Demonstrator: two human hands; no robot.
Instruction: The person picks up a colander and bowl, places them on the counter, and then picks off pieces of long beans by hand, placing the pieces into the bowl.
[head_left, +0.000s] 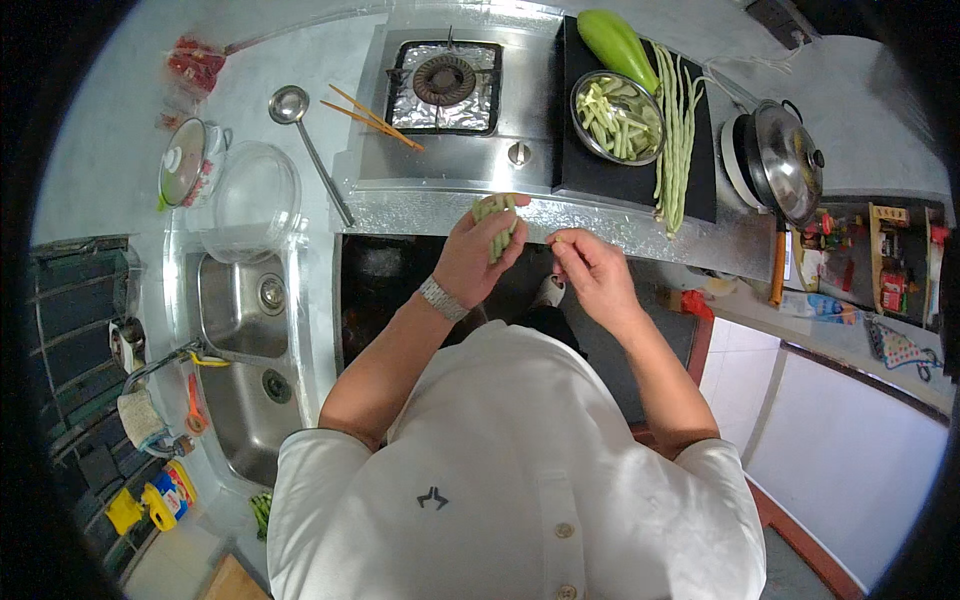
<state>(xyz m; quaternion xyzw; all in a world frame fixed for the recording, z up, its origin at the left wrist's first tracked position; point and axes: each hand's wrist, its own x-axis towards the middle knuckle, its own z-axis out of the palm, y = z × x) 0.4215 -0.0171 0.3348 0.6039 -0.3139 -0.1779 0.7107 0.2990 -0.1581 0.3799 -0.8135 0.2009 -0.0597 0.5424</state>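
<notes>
My left hand (482, 244), with a metal-banded watch on the wrist, is closed around several short pieces of green bean (501, 241). To its right, my right hand (592, 271) has thumb and forefinger pinched together; a tiny bit seems to be between the fingertips, too small to name. Both hands are over the near edge of the counter. Beyond them a steel bowl (645, 156) holds broken bean pieces (616, 129). Whole long beans (679, 150) lie to the right of the bowl, and a light green gourd (615, 45) lies behind it, all on a black board (592, 178).
A gas burner (444, 81) is ahead, with wooden chopsticks (375, 124) and a steel ladle (289, 105) left of it. A clear plastic bowl (251, 195) stands by the double sink (244, 300). At right stands a lidded wok (787, 161) with a wooden handle.
</notes>
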